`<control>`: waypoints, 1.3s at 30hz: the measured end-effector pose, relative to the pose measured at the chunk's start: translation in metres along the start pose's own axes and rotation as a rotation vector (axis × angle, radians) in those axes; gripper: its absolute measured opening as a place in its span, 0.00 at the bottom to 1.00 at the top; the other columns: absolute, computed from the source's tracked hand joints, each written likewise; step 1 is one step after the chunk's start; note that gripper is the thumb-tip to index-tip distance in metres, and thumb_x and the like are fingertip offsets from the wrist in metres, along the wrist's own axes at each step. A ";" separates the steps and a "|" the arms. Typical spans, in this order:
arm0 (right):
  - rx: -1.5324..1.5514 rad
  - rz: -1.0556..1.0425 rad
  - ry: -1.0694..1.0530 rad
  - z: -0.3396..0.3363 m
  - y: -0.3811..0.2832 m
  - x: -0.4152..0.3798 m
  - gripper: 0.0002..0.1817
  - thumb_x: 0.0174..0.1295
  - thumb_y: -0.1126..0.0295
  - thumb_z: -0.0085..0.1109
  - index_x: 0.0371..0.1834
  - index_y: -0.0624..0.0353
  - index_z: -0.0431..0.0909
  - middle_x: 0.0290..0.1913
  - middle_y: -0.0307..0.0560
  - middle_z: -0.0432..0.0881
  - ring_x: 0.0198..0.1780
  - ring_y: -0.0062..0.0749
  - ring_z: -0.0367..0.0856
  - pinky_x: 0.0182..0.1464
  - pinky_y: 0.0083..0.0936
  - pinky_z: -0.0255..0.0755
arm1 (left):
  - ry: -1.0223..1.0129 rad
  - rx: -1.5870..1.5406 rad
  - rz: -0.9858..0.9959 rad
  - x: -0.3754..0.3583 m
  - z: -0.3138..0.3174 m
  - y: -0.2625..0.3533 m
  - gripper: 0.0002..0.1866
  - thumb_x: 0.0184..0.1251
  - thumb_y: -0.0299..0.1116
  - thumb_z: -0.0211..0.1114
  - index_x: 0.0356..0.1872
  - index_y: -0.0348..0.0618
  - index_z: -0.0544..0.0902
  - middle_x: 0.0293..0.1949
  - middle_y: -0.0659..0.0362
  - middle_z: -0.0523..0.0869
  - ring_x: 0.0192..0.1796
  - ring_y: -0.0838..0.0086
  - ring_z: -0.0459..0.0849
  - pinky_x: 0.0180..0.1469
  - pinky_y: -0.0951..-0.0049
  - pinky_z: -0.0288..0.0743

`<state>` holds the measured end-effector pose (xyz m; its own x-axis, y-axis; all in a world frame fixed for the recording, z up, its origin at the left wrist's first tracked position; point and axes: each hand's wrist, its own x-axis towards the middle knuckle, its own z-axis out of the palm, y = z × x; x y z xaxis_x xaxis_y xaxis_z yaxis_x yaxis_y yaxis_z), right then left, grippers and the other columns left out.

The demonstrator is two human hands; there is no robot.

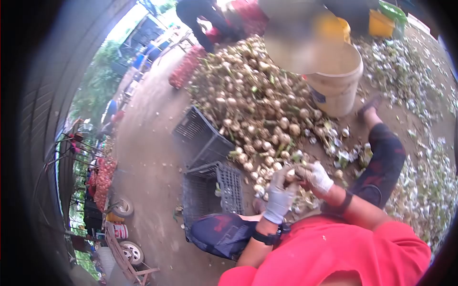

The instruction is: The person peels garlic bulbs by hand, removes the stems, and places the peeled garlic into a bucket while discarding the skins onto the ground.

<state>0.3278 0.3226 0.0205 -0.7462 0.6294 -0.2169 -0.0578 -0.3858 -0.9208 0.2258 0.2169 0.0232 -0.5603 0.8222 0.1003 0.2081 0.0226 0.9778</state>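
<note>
Low in the middle of the head view, my two gloved hands meet in front of my lap. My left hand (280, 194), in a whitish glove, is closed around a pale garlic bulb (290, 176). From the other side, my right hand (317, 178) has its gloved fingers bent in against the same bulb. The fingertips partly hide it. Just beyond the hands, a large heap of garlic bulbs (257, 100), some with stems, spreads over the floor. Loose bulbs lie right up to my fingers.
Two dark plastic crates (229, 183) stand left of the heap, near my knee. A white bucket (338, 93) stands beyond my right hand. Papery husks (424, 176) cover the floor at right. Red mesh sacks (187, 66) and a person (202, 16) are at the back; a cart (121, 252) is at left.
</note>
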 end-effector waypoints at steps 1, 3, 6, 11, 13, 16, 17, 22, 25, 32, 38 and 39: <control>-0.010 0.013 0.003 0.003 -0.005 -0.006 0.16 0.66 0.56 0.56 0.33 0.59 0.80 0.21 0.32 0.73 0.20 0.14 0.66 0.20 0.16 0.57 | -0.003 0.274 0.235 0.001 -0.002 0.002 0.25 0.52 0.20 0.68 0.54 0.39 0.75 0.35 0.62 0.77 0.34 0.77 0.76 0.43 0.78 0.74; 0.110 0.117 -0.003 0.004 -0.020 -0.017 0.15 0.66 0.57 0.56 0.34 0.59 0.81 0.22 0.32 0.74 0.20 0.13 0.66 0.20 0.15 0.56 | 0.020 0.358 0.410 -0.001 0.001 0.019 0.27 0.47 0.21 0.72 0.53 0.39 0.76 0.37 0.60 0.75 0.35 0.74 0.76 0.42 0.76 0.73; 0.075 0.152 -0.079 -0.005 -0.024 -0.030 0.13 0.68 0.60 0.54 0.33 0.59 0.80 0.23 0.32 0.75 0.20 0.13 0.67 0.20 0.14 0.58 | 0.007 0.350 0.434 -0.010 -0.003 0.030 0.29 0.43 0.21 0.74 0.52 0.40 0.77 0.38 0.59 0.75 0.34 0.73 0.76 0.40 0.74 0.73; -0.016 0.117 -0.218 -0.005 -0.038 -0.056 0.13 0.69 0.62 0.51 0.40 0.60 0.80 0.26 0.33 0.78 0.21 0.14 0.69 0.23 0.13 0.65 | -0.149 0.498 0.621 -0.024 -0.014 0.055 0.27 0.42 0.20 0.75 0.49 0.43 0.80 0.36 0.59 0.73 0.33 0.73 0.77 0.36 0.73 0.73; -0.057 0.118 -0.227 -0.008 -0.037 -0.060 0.13 0.70 0.63 0.50 0.44 0.60 0.79 0.27 0.35 0.79 0.22 0.14 0.70 0.23 0.13 0.65 | -0.160 0.479 0.632 -0.030 -0.016 0.056 0.27 0.42 0.19 0.74 0.49 0.43 0.80 0.37 0.60 0.73 0.33 0.73 0.77 0.36 0.73 0.73; -0.099 0.151 -0.366 -0.013 -0.036 -0.065 0.12 0.70 0.65 0.50 0.44 0.60 0.79 0.28 0.35 0.79 0.24 0.16 0.72 0.25 0.15 0.68 | -0.191 0.303 0.490 -0.038 -0.018 0.060 0.27 0.42 0.17 0.71 0.49 0.43 0.80 0.39 0.59 0.74 0.34 0.74 0.77 0.37 0.76 0.74; -0.045 0.194 -0.323 -0.010 -0.041 -0.070 0.10 0.70 0.67 0.51 0.46 0.60 0.79 0.28 0.36 0.78 0.26 0.17 0.73 0.27 0.16 0.69 | -0.191 0.304 0.501 -0.040 -0.019 0.057 0.27 0.42 0.17 0.71 0.49 0.43 0.80 0.39 0.59 0.74 0.34 0.74 0.77 0.37 0.76 0.74; -0.232 -0.082 -0.349 -0.013 -0.035 -0.072 0.11 0.68 0.70 0.52 0.50 0.61 0.77 0.28 0.35 0.78 0.28 0.15 0.72 0.29 0.13 0.68 | -0.156 0.196 0.472 -0.043 -0.017 0.059 0.26 0.42 0.18 0.72 0.48 0.43 0.80 0.40 0.57 0.74 0.35 0.71 0.76 0.36 0.75 0.74; -0.039 0.113 -0.320 -0.010 -0.048 -0.071 0.12 0.68 0.70 0.53 0.50 0.61 0.77 0.29 0.35 0.78 0.27 0.14 0.71 0.27 0.13 0.66 | -0.065 0.462 0.685 -0.040 -0.014 0.061 0.26 0.40 0.20 0.74 0.48 0.43 0.80 0.40 0.56 0.74 0.35 0.67 0.77 0.35 0.72 0.75; -0.055 0.254 -0.273 -0.006 -0.051 -0.077 0.10 0.64 0.66 0.59 0.38 0.62 0.83 0.24 0.34 0.78 0.22 0.15 0.69 0.23 0.13 0.61 | -0.109 0.472 0.597 -0.046 -0.019 0.062 0.27 0.40 0.22 0.75 0.47 0.44 0.80 0.41 0.56 0.75 0.39 0.64 0.79 0.36 0.67 0.76; -0.116 0.069 -0.370 -0.009 -0.036 -0.082 0.10 0.66 0.69 0.56 0.44 0.62 0.81 0.29 0.36 0.80 0.24 0.14 0.70 0.24 0.13 0.62 | -0.244 -0.369 -0.019 -0.049 -0.022 0.046 0.21 0.49 0.22 0.69 0.49 0.43 0.79 0.42 0.58 0.78 0.37 0.70 0.80 0.37 0.72 0.76; -0.115 0.076 -0.372 -0.006 -0.037 -0.082 0.10 0.66 0.69 0.56 0.44 0.62 0.81 0.29 0.36 0.80 0.24 0.14 0.70 0.24 0.13 0.62 | -0.241 -0.610 -0.161 -0.047 -0.022 0.042 0.20 0.52 0.21 0.67 0.49 0.43 0.79 0.43 0.58 0.78 0.37 0.72 0.80 0.38 0.74 0.76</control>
<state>0.3946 0.2893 0.0702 -0.9359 0.3069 -0.1729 0.0657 -0.3300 -0.9417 0.2432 0.1672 0.0635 -0.3367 0.9411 -0.0300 -0.3930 -0.1115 0.9128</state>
